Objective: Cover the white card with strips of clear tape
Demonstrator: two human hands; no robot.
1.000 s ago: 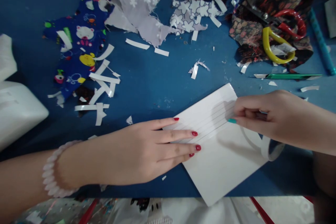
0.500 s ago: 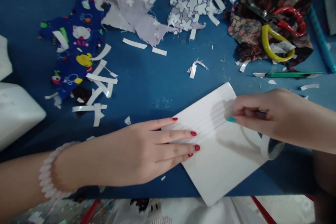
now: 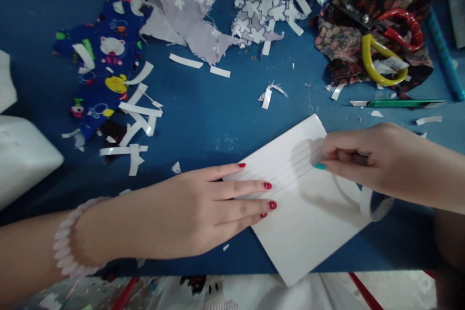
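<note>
A white board [image 3: 305, 232] lies slanted near the table's front edge, with several parallel strips [image 3: 281, 169] across its upper part. My left hand [image 3: 189, 213] rests flat on the board's left side, fingers stretched out. Over the right side, my right hand [image 3: 359, 160] is closed in a pinch, thumb on the strips. A white tape [image 3: 343, 189] curves from under those fingers to a tape roll [image 3: 367, 203] by the board's right corner. The fingertips hide the pinched end of the tape.
Scissors [image 3: 385, 53] with red and yellow handles lie on dark floral fabric [image 3: 337, 38]. Below is a green cutter knife [image 3: 399, 103]. Blue printed fabric [image 3: 109, 53], grey fabric [image 3: 185, 14] and white paper scraps [image 3: 141, 109] are scattered behind. A white object [image 3: 25, 155] stands far left.
</note>
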